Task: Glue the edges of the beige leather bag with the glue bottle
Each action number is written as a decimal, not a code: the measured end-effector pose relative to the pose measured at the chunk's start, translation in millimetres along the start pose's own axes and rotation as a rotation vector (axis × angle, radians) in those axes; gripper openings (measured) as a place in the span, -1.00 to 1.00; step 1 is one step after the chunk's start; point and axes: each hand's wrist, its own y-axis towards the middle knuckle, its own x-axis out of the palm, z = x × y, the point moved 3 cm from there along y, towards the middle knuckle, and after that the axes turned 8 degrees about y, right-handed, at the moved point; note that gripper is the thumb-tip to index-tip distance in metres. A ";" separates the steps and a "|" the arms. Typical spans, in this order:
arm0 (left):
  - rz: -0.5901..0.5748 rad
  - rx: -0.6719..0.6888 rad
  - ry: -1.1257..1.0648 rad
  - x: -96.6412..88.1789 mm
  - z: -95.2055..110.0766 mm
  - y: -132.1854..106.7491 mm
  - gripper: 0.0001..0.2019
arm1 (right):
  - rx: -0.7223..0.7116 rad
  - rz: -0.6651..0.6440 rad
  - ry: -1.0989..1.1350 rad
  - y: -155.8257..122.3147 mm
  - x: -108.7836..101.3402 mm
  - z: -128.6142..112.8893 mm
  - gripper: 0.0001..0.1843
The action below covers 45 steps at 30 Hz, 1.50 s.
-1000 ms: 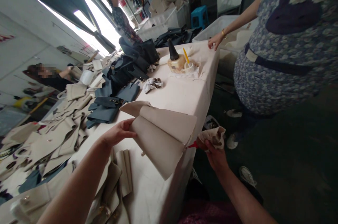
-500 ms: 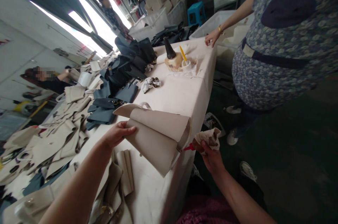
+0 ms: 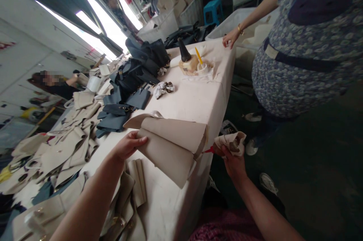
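My left hand (image 3: 127,145) grips the near side of a beige leather bag (image 3: 170,146), which is folded over and held just above the table. My right hand (image 3: 230,161) is beyond the table edge, shut on a stained beige cloth rag (image 3: 230,143). A small red-handled tool (image 3: 209,151) sticks out of that hand toward the bag, and most of it is hidden. The rag is close to the bag's right end but not touching it.
A long table (image 3: 184,101) with a pale cover holds a glue pot with a yellow stick (image 3: 200,67), a black cone (image 3: 185,52), crumpled cloth (image 3: 163,89), dark bags (image 3: 141,76) and beige leather pieces (image 3: 62,154). A co-worker's hand (image 3: 231,38) rests on the far table edge.
My view has swung slightly. The bag has turned a little in my left hand, and the rag has risen slightly in my right hand.
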 end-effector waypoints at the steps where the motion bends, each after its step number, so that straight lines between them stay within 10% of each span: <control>1: 0.000 0.005 -0.003 0.9 0.5 -0.1 -0.63 | -0.005 -0.005 -0.005 1.2 -0.3 -1.4 -0.28; 18: -0.019 0.040 -0.015 3.1 1.4 -0.1 -0.67 | 0.386 0.208 0.186 -24.5 9.3 2.4 -0.39; 45: -0.006 0.044 -0.028 6.5 1.6 4.4 -0.66 | 0.510 0.221 0.276 -17.5 -5.8 13.8 -0.52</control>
